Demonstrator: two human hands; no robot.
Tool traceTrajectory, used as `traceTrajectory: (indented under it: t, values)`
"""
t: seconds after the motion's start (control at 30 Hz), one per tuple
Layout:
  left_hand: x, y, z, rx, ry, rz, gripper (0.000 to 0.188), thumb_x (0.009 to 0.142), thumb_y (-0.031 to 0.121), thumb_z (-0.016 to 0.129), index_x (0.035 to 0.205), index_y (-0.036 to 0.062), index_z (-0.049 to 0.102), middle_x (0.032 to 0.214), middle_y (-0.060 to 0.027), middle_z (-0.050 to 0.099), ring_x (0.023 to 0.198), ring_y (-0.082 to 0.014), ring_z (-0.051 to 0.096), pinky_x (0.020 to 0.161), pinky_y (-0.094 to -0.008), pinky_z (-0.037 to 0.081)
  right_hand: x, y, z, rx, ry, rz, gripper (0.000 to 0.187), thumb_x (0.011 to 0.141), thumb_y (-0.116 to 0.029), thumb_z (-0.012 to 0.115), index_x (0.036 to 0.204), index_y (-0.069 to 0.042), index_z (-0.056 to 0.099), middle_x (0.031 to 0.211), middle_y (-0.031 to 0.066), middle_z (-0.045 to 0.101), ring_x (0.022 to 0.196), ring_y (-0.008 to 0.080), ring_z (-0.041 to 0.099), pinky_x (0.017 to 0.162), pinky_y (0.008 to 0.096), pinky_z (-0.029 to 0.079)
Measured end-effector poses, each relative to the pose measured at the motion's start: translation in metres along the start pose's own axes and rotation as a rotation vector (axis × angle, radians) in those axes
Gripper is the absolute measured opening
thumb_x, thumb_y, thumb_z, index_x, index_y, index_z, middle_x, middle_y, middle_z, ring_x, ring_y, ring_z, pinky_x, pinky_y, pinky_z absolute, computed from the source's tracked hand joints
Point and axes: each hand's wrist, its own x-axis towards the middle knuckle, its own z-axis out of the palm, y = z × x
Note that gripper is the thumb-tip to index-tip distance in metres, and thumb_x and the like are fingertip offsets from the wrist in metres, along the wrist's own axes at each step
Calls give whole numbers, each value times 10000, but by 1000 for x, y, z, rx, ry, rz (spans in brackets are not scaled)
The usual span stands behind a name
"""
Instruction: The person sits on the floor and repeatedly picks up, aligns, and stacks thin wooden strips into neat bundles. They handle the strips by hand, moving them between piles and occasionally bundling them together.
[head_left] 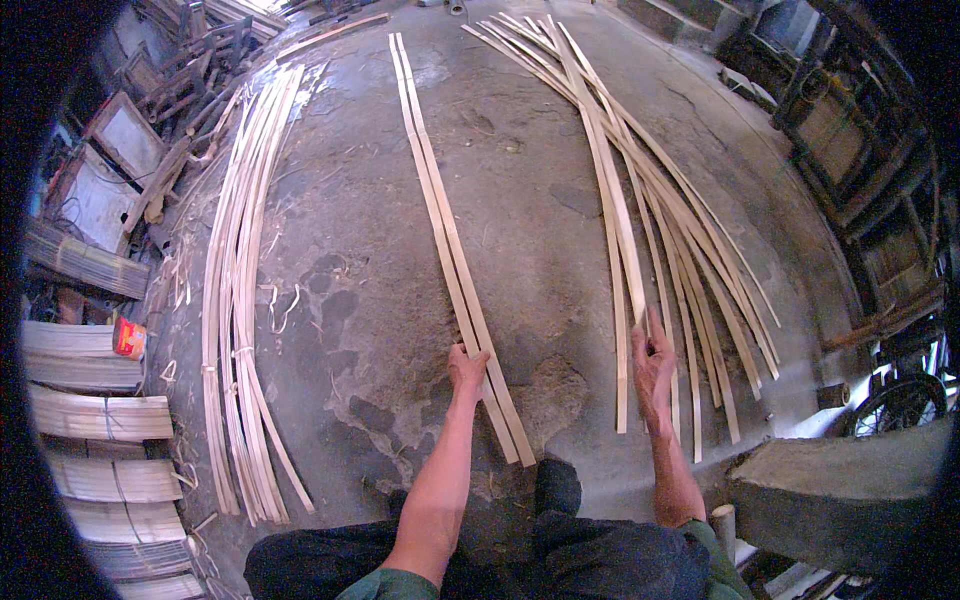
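Note:
My left hand (467, 372) is closed around a pair of long, flat bamboo strips (450, 235) near their close end. The pair lies side by side and runs far across the floor in the middle. To the right, my right hand (654, 365) pinches the near end of one pale bamboo strip (632, 270). That strip belongs to a loose, crossing pile of bamboo strips (650, 180) fanned over the floor. The fingertips of my left hand are partly hidden by its strips.
A tied bundle of long strips (243, 260) lies on the floor at left. Beyond its left side are stacks of bound slats (100, 415) and a red-and-yellow packet (129, 338). A concrete ledge (835, 490) and a spoked wheel (900, 402) stand at lower right.

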Motion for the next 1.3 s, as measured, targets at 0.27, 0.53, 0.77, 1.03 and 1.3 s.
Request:
traceTrajectory:
  t: [0.27,0.53,0.77,1.03,1.3]
  values:
    - [-4,5,-7,-161,-55,-103,382,744,116,742,1042,-23,547,881,-134,667,780,-222,648,697,-366,522,20,42,-27,-278,-68,258,416,958,-220,561,1352,-95,518,1138,193,651,982,180,631,860,315,474]
    - [1,3,-14,-30,35,-32,292,780,85,706,1011,-4,551,819,-104,666,740,-189,640,650,-350,510,17,125,-38,-374,-43,13,464,949,-364,545,1329,-96,544,917,202,670,800,311,633,743,399,482]
    - [-25,41,-8,-237,-184,-150,261,796,74,716,1001,-4,574,862,-109,669,759,-191,638,646,-331,504,-3,108,-23,-689,-71,-177,426,943,-385,546,1219,-66,604,1072,192,656,951,338,620,847,420,477]
    - [-68,81,30,-363,-347,-193,217,820,87,715,968,-2,583,841,-66,652,746,-144,602,633,-305,465,-84,63,70,319,-902,541,358,957,-347,574,981,-2,668,844,-14,623,758,89,533,675,283,454]
    - [-58,54,11,-149,-279,-211,178,843,121,691,937,5,594,784,-66,661,687,-137,616,581,-287,475,-6,5,-20,186,-186,251,349,914,-315,645,727,-20,624,584,-52,464,565,52,420,500,260,311]
